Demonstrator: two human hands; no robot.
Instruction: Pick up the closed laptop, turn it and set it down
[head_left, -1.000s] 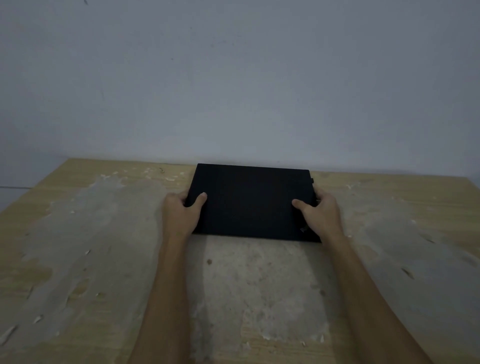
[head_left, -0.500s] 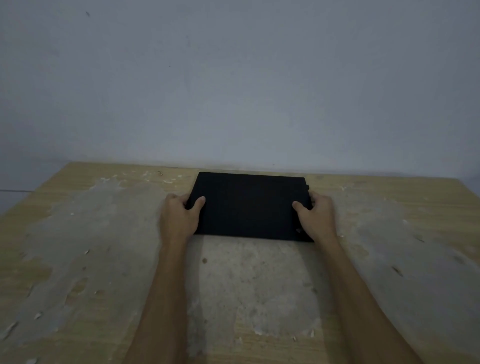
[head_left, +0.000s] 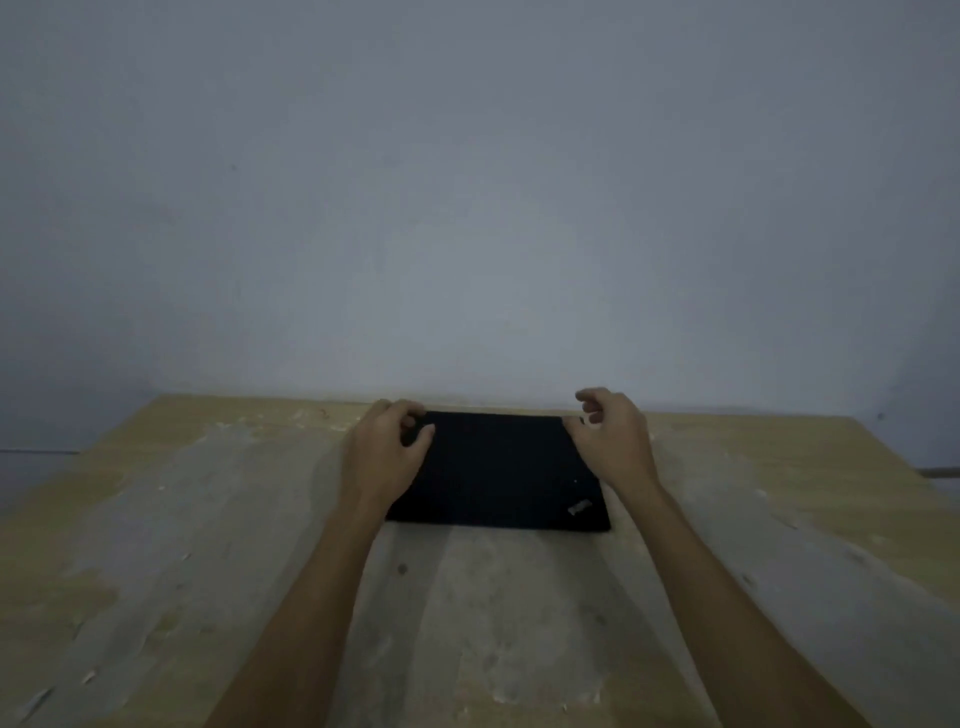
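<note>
The closed black laptop (head_left: 498, 470) lies flat on the wooden table (head_left: 519, 623), its long side facing me and a small logo at its near right corner. My left hand (head_left: 382, 449) is at the far left corner, fingers curled by the edge and thumb over the lid; whether it grips is unclear. My right hand (head_left: 613, 436) hovers at the far right corner with loosely curled, spread fingers and nothing in them. Its thumb is close to the corner.
The table top is worn, with pale scraped patches and small flakes. A plain grey wall (head_left: 467, 208) rises directly behind the laptop's far edge. The table's left and right edges slant away at both sides.
Both hands left the laptop's side edges and moved to its far corners. The right hand let go and lifted a little. The view tilted up, so the table sits lower in frame.
</note>
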